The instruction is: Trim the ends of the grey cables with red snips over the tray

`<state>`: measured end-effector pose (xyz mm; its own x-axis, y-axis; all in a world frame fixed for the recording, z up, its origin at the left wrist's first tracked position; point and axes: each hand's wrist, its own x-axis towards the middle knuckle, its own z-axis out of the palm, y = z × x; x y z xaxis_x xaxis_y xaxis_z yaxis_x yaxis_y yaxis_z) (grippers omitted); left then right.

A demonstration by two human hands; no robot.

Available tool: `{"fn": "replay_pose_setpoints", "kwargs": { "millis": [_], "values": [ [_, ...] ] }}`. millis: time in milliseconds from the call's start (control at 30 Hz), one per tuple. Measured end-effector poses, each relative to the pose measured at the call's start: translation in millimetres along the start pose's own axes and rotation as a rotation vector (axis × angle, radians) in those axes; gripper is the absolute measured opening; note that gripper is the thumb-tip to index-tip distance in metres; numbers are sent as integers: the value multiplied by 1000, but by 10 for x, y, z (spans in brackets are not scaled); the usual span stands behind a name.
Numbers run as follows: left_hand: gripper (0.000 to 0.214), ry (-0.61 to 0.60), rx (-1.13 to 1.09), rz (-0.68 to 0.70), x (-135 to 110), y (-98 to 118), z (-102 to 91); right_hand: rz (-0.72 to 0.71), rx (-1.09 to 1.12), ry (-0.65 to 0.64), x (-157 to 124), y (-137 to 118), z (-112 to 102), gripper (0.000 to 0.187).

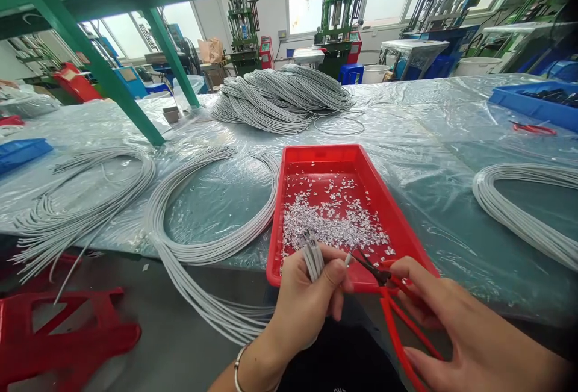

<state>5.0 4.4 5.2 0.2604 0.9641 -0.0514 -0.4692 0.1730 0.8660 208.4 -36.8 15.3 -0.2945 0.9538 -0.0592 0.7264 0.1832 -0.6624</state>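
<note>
My left hand (307,295) is closed round the ends of a bundle of grey cables (312,259), with one cable end (348,258) singled out between thumb and forefinger. The rest of that bundle trails off to the left. My right hand (442,320) grips red-handled scissors (392,314), their dark, narrow blades pointing left at the single cable end. Whether the blades touch it I cannot tell. Below and beyond both hands lies a red tray (392,211), scattered with many small silvery-white scraps (334,220).
Coiled grey cables (217,250) lie left of the tray, with another coil (85,193) farther left and one (528,205) at right. A large cable heap (284,97) sits behind. Blue bin (537,103) and red-handled tool (535,129) are at far right. A red stool (67,332) stands lower left.
</note>
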Motion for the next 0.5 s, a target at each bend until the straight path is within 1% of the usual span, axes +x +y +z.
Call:
{"fn": "replay_pose_setpoints", "kwargs": {
  "millis": [133, 233, 267, 300, 367, 400, 433, 467, 500],
  "values": [
    [42, -87, -20, -17, -5, -43, -36, 17, -1, 9, 8, -48, -32, 45],
    [36, -182, -53, 1, 12, -74, -89, -6, 37, 7, 35, -61, -66, 37],
    [34, -211, -65, 8, 17, -78, -105, -9, 84, 37, 50, -57, -84, 34],
    [33, -232, -76, 12, 20, -79, -118, 9, 161, 102, 65, -46, -103, 32],
    [31, -237, -94, 18, 18, -74, -131, 79, 376, 268, 76, 6, -132, 28],
    [31, -217, -95, 16, 14, -70, -131, 102, 485, 314, 65, 48, -131, 30],
    [31, -189, -89, 13, 9, -66, -128, 109, 571, 316, 39, 101, -116, 35],
    [32, -161, -76, 7, 3, -63, -123, 95, 622, 271, 1, 162, -86, 43],
    [33, -142, -59, 0, -4, -61, -117, 71, 622, 212, -46, 225, -44, 57]
  ]
}}
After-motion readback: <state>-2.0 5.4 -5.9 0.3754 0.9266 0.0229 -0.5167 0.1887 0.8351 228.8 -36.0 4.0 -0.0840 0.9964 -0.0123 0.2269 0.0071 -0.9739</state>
